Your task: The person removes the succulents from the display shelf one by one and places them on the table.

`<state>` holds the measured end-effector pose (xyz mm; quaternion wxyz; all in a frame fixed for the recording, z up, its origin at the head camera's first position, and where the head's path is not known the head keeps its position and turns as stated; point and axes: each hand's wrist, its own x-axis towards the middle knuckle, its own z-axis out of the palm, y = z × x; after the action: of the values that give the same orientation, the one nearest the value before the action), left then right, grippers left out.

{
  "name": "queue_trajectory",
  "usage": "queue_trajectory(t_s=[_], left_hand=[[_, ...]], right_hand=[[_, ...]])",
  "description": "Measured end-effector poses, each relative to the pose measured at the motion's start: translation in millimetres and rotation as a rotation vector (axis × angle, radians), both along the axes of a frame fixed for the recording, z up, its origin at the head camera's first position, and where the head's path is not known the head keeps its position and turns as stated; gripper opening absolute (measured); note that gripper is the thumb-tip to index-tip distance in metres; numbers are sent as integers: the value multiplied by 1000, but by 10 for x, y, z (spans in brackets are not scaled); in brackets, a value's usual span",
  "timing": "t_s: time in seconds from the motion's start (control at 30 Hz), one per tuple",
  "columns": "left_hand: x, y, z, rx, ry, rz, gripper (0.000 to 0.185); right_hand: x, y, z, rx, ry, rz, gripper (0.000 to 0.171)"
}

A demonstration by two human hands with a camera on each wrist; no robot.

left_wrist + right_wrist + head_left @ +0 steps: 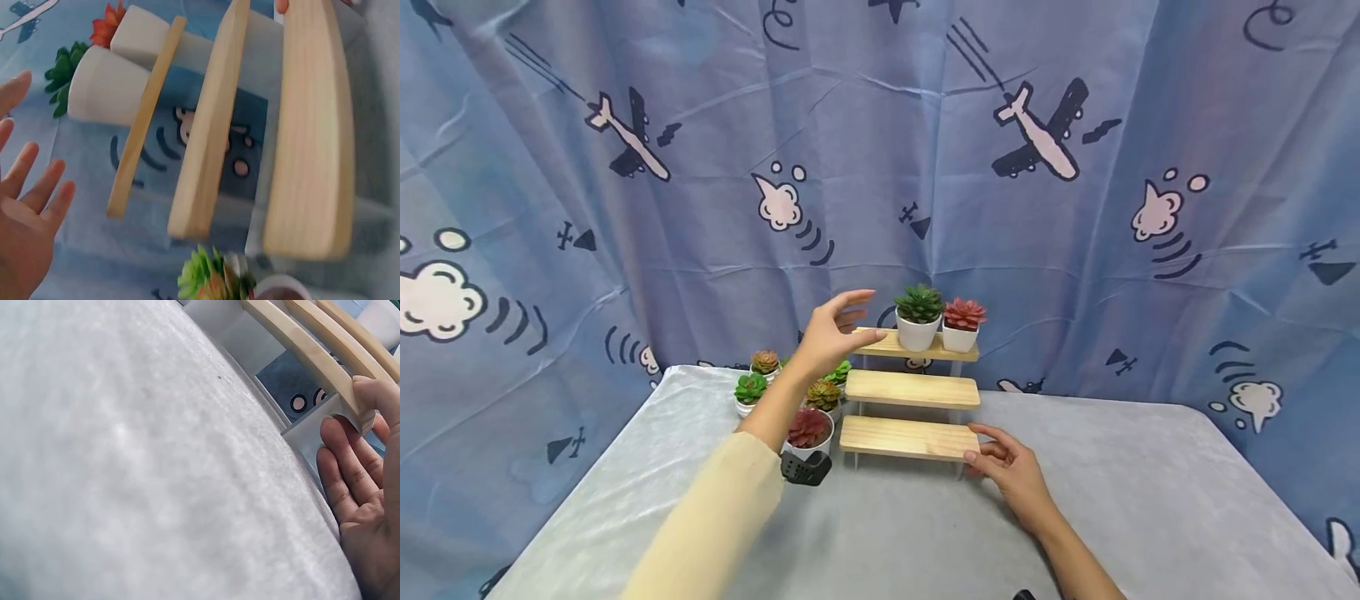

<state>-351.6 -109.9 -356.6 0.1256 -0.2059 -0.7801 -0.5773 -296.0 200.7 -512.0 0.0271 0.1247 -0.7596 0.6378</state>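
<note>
Centre frame, the left hand (835, 329) hovers with a wide, empty grip; the right hand (1009, 468) thumbs the smooth pale-wood stepped shelf (910, 390) with relaxed fingers.

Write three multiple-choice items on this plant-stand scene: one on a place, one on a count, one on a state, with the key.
1. Where do the green succulent and red succulent stand?
A. top shelf
B. bottom shelf
C. on the table

2. How many wooden shelves has the stand?
A. two
B. three
C. five

3. How is the left hand?
A. gripping a pot
B. flat on the table
C. open, holding nothing

Key:
1 A, both white pots sit on the highest board.
2 B, three stepped boards show in the head view.
3 C, its fingers are spread near the top shelf's left end, while the right hand touches the bottom shelf's right end.
</note>
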Motion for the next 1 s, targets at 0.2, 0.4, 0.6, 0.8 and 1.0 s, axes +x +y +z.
queue_trajectory(t_s=[0.2, 0.4, 0.6, 0.8, 1.0], left_hand=[[-135, 250, 20, -14, 19, -24, 67], [-239, 461, 42, -55, 39, -15, 66], [-278, 554, 49, -24, -7, 5, 59], [-291, 635, 45, 58, -38, -19, 55], [-293, 702, 59, 34, -45, -3, 54]], right_hand=[[7, -29, -25, -4, -38, 15, 55], [24, -53, -17, -20, -43, 33, 55], [16, -69, -9, -20, -42, 33, 55], [10, -31, 1, -18, -42, 15, 55], [16, 38, -5, -4, -40, 1, 55]])
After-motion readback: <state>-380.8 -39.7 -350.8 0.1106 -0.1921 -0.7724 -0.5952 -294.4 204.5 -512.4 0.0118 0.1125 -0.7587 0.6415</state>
